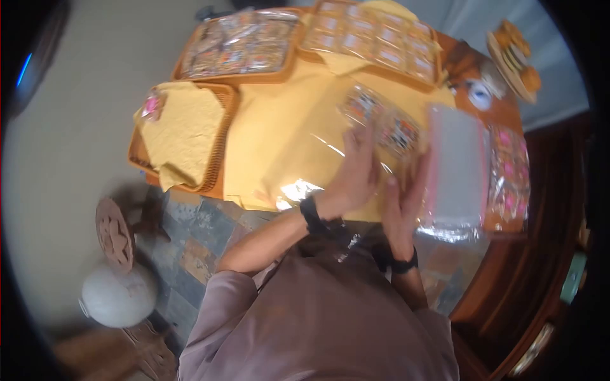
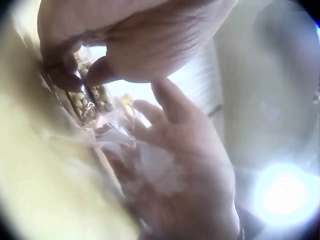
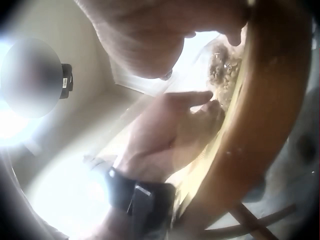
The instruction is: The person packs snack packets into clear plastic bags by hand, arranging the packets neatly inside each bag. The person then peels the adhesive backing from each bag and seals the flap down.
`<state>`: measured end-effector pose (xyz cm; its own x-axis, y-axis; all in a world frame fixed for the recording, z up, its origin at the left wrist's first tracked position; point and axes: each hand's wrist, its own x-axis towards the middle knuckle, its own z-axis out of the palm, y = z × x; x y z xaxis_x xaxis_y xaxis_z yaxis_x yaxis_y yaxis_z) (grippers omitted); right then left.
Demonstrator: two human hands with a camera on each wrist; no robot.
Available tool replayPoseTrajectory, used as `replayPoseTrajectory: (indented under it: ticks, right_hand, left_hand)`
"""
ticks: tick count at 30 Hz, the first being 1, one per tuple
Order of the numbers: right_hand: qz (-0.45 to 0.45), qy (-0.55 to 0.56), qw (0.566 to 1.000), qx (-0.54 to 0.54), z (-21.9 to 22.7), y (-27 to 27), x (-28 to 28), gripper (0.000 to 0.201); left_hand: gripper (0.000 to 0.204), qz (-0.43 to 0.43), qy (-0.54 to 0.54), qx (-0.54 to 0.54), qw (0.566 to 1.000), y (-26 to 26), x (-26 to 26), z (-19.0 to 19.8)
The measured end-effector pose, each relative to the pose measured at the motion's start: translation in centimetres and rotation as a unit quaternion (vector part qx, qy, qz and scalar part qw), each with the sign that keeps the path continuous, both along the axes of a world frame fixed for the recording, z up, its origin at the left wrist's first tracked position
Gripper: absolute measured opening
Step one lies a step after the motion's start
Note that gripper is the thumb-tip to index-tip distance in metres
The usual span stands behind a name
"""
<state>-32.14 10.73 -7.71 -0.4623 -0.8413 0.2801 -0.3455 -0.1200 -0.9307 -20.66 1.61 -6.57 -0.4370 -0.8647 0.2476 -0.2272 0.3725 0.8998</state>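
Observation:
A large clear plastic bag (image 1: 311, 155) lies over the yellow cloth. Two clear packs of mixed nut-like pieces, a left pack (image 1: 362, 105) and a right pack (image 1: 398, 132), show at its far end. My left hand (image 1: 356, 168) reaches up to the packs. In the left wrist view its thumb and fingers are curled at the edge of a pack (image 2: 90, 106). My right hand (image 1: 406, 203) stands beside the right pack, thumb apart from extended fingers; clear film overlaps it in the left wrist view.
Two wicker baskets of packed snacks, left (image 1: 229, 77) and right (image 1: 406, 75), stand at the back. A cloth-lined basket (image 1: 219, 140) with one small pack is at left. At right lie a stack of clear bags (image 1: 459, 165) and pink-labelled packs (image 1: 506, 178).

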Motion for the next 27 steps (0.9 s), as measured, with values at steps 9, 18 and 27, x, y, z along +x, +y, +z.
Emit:
replayPoseTrajectory:
  ticks: [9, 18, 27]
  right_hand:
    - [0.016, 0.126, 0.991, -0.047, -1.2, 3.0, -0.6, 0.071]
    - [-0.013, 0.185, 0.979, -0.086, -1.7, 2.5, -0.2, 0.064]
    - [-0.042, 0.174, 0.980, -0.083, -1.7, 2.4, 0.3, 0.060]
  left_hand:
    - [0.041, -0.348, -0.227, 0.099, 0.904, 3.5, 15.9, 11.2]
    - [0.045, 0.243, -0.337, -0.131, 0.900, -26.1, 28.4, 10.5]
    - [0.040, 0.302, -0.403, -0.073, 0.861, -32.3, 31.2, 5.4]
